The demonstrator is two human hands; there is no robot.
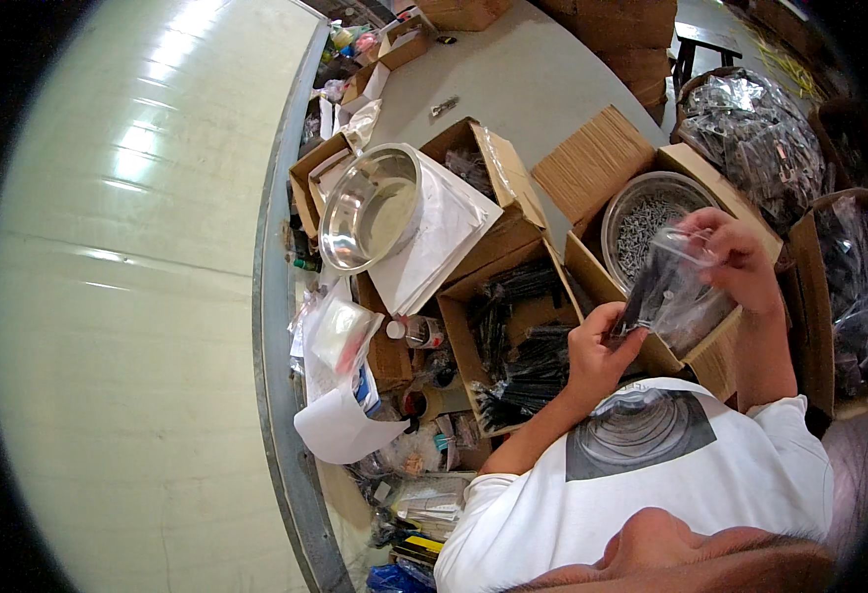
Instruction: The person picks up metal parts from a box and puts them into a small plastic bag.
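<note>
Between my two hands is a clear plastic bag (673, 287) with dark, thin pieces inside. Its lower end is pinched by my left hand (600, 348), thumb against fingers. At the bag's upper end, my right hand (735, 259) is closed on the plastic. Just behind the bag sits a round metal bowl (609, 219) full of small grey screws (641, 225), inside a cardboard box (592, 158). To the left of my left hand, an open carton (460, 336) holds bundles of long black parts (533, 366).
A shiny, wide metal basin (333, 232) rests on white sheets (444, 237) atop a carton. A clear bottle (419, 332) lies nearby. Filled plastic bags (755, 138) are heaped at the far right, above another box of bags (849, 287). A pale wall (147, 316) runs along the left.
</note>
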